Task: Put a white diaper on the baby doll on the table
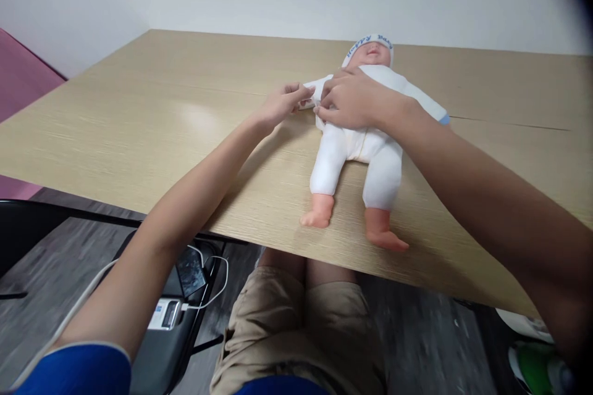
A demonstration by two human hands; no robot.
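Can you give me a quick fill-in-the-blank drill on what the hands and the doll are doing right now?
1. The baby doll lies on its ____ on the wooden table.
2. The left hand pinches the doll's white ____ at its end.
3. The right hand rests on the doll's ____.
4. The doll's feet are ____, with no socks.

Missing words: back; sleeve; chest; bare
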